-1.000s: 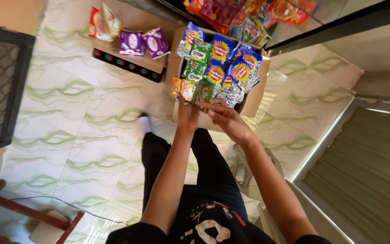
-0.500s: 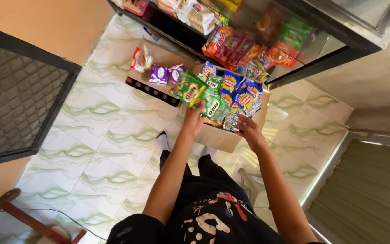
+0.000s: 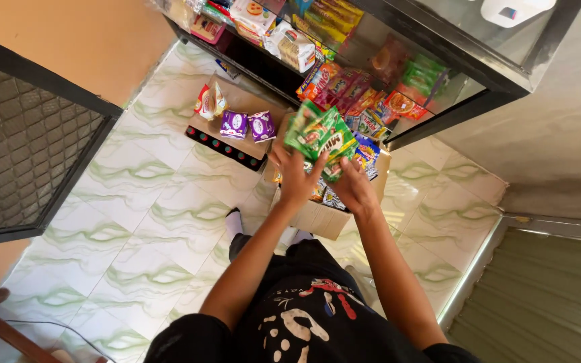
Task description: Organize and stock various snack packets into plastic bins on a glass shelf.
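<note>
My left hand (image 3: 296, 176) grips a fanned bunch of green sachet packets (image 3: 317, 132) lifted above an open cardboard box (image 3: 317, 218) on the floor. My right hand (image 3: 352, 187) is just to the right, its fingers closed on the lower edge of the same green bunch. The box under both hands holds more colourful sachets, blue and yellow ones (image 3: 367, 153) showing at its far side.
A black-framed glass display cabinet (image 3: 398, 74) with snack packets stands beyond the box. A flat cardboard tray (image 3: 237, 107) with purple packets (image 3: 247, 125) and a red-white bag lies to the left. A dark mesh door (image 3: 21, 148) is at far left, a wooden chair leg (image 3: 8, 329) at bottom left.
Both hands rose out of the box, lifting the bunch of green packets upward toward the cabinet. The camera view tilted up, showing more of the shelves.
</note>
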